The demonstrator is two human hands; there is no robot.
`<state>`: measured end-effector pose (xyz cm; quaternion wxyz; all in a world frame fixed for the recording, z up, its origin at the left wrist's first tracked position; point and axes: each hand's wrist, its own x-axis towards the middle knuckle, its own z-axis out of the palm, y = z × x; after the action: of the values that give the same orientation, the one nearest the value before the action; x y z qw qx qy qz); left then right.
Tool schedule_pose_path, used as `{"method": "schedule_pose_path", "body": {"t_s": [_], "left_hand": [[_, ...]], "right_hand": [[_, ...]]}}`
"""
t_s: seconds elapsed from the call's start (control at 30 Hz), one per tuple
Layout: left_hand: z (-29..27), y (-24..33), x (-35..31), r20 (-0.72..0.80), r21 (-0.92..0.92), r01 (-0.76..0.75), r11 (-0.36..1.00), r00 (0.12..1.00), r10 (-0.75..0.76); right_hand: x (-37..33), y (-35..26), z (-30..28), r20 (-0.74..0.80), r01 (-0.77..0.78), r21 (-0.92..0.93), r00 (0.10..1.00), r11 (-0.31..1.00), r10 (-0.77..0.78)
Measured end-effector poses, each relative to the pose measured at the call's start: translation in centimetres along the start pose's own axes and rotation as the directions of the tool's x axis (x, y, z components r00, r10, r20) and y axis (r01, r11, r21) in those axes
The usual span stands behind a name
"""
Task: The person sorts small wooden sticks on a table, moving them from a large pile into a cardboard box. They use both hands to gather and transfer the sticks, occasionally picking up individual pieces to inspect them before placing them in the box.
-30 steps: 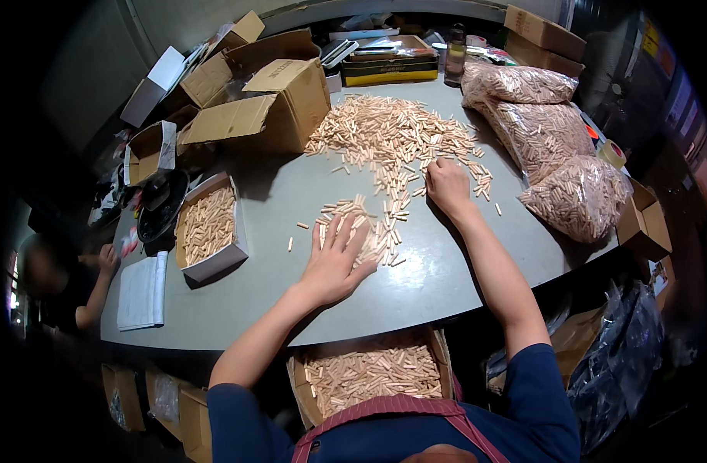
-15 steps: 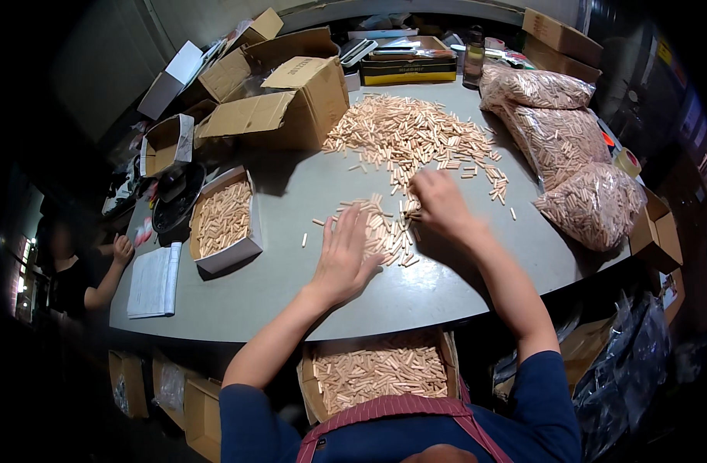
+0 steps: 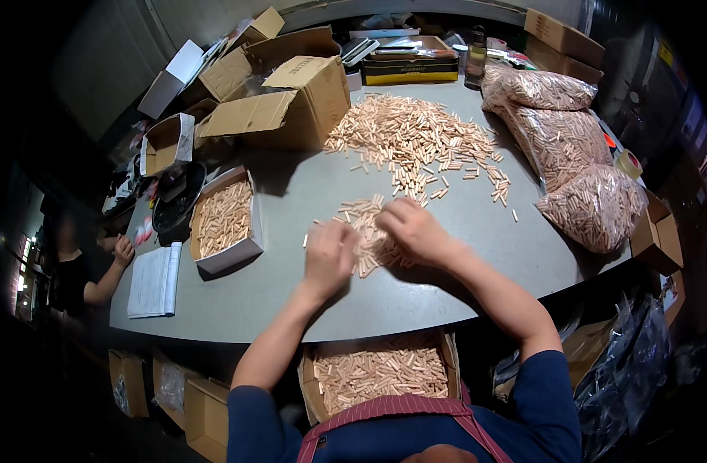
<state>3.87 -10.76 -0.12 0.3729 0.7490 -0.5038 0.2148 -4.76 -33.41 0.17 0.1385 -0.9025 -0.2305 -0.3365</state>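
Note:
A small pile of short wooden dowels (image 3: 367, 267) lies on the grey table between my hands. My left hand (image 3: 328, 258) is at the pile's left side, its fingers bent inward and smeared by motion. Over the right side of the pile is my right hand (image 3: 415, 230), fingers curled down and pressed together; whatever is in them is hidden. Beyond my hands spreads a large heap of dowels (image 3: 415, 131), with a narrow tail reaching toward the small pile. A cardboard box of dowels (image 3: 451, 363) sits below the table's front edge, against my apron.
A white box of dowels (image 3: 255, 243) and a paper pad (image 3: 153, 282) lie left. Clear bags of dowels (image 3: 558, 143) line the right. Behind stand an open carton (image 3: 319, 100), a black-yellow box (image 3: 411, 76) and a bottle (image 3: 475, 58). Another person's hand (image 3: 123, 249) shows far left.
My right hand has moved toward me and left, from the heap's tail to the small pile. My left hand, flat with fingers stretched before, has bent its fingers and shifted slightly left.

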Motion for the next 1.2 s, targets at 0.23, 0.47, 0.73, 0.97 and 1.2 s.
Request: {"method": "schedule_pose_path", "body": {"t_s": [0.23, 0.47, 0.73, 0.97, 1.2], "left_hand": [[-8.8, -8.6, 1.8, -0.488, 0.195, 0.401, 0.895, 0.831, -0.266], [-9.6, -9.0, -1.8, -0.225, 0.279, 0.422, 0.863, 0.902, -0.369], [-11.3, -7.8, -2.8, -0.195, 0.462, 0.462, 0.757, 0.885, -0.422], [-12.4, -5.5, -2.2, -0.167, 0.676, 0.518, 0.524, 0.800, -0.576], [-9.3, -4.8, -1.5, -0.030, 0.564, 0.264, 0.783, 0.954, -0.300]], "right_hand": [[-3.4, 8.4, -2.4, -0.125, -0.600, -0.177, 0.800, 0.780, 0.586], [-3.9, 9.8, -1.9, 0.014, -0.553, -0.122, 0.830, 0.825, 0.558], [-2.7, 7.1, -2.7, 0.181, -0.409, -0.095, 0.890, 0.908, 0.419], [-1.3, 3.9, -2.3, 0.161, -0.249, 0.022, 0.957, 0.968, 0.242], [-1.9, 1.1, 0.3, 0.431, -0.193, -0.001, 0.885, 0.981, 0.174]]}}
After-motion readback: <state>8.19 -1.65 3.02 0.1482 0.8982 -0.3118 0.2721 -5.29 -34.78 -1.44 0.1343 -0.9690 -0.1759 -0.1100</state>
